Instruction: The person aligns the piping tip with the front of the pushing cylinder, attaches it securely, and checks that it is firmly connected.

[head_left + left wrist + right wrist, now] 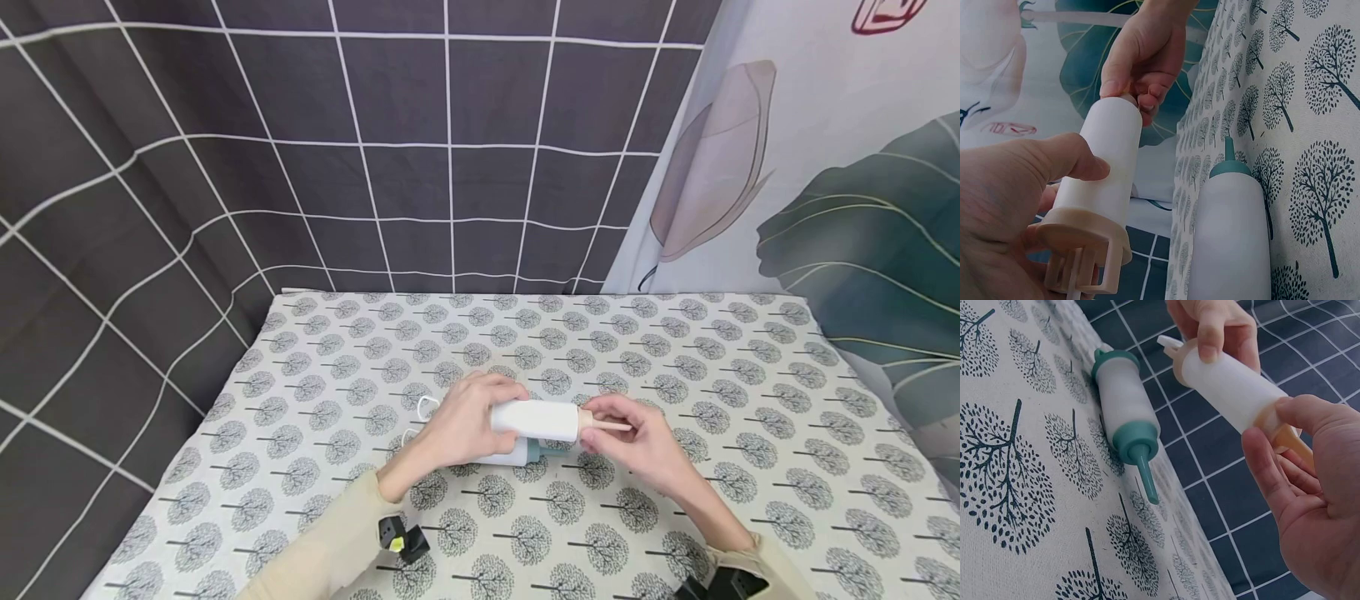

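Note:
A white squeeze bottle [538,419] with beige ends lies sideways between the two hands, raised above the cloth. My left hand [474,417] grips its body, thumb pressed along the side. In the left wrist view its rear end carries a beige open-frame piece [1085,244]. At the other end my right hand [1316,469] pinches the beige nozzle cap [1270,422] between thumb and fingers, the thin nozzle pointing into the palm. A second white bottle [1125,397] with a teal nozzle and teal rear piece rests on the cloth just below, partly hidden by the left hand in the head view.
A tree-print cloth [525,533] covers the table. Behind it hangs a dark curtain [390,183] with white grid lines, and at the right a pale curtain [720,158] with leaf patterns. Thin white loops [426,406] show beside the left hand.

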`<control>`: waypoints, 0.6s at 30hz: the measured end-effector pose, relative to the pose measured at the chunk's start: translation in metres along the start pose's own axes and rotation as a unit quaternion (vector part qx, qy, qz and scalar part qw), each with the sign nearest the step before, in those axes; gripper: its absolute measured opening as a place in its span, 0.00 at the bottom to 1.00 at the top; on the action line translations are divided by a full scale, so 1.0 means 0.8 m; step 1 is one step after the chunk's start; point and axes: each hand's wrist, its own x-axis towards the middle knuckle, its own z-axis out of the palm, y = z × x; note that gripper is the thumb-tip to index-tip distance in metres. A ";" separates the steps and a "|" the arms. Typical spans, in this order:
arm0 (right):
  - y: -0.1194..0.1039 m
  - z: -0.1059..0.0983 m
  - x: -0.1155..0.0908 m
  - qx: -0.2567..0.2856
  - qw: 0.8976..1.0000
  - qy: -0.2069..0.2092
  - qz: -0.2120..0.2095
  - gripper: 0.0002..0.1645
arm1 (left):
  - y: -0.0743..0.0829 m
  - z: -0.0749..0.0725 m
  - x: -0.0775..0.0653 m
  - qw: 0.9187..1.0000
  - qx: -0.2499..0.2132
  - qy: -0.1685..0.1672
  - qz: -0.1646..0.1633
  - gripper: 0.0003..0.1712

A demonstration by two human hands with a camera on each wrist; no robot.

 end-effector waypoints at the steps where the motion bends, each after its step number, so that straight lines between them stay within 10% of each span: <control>1: 0.000 0.000 0.000 0.005 1.000 -0.002 0.002 0.15 | 0.000 0.000 0.000 1.000 0.001 0.000 0.000 0.27; 18: -0.001 -0.004 -0.001 0.010 1.000 -0.024 0.017 0.14 | -0.004 0.002 0.000 1.000 0.005 0.004 0.016 0.25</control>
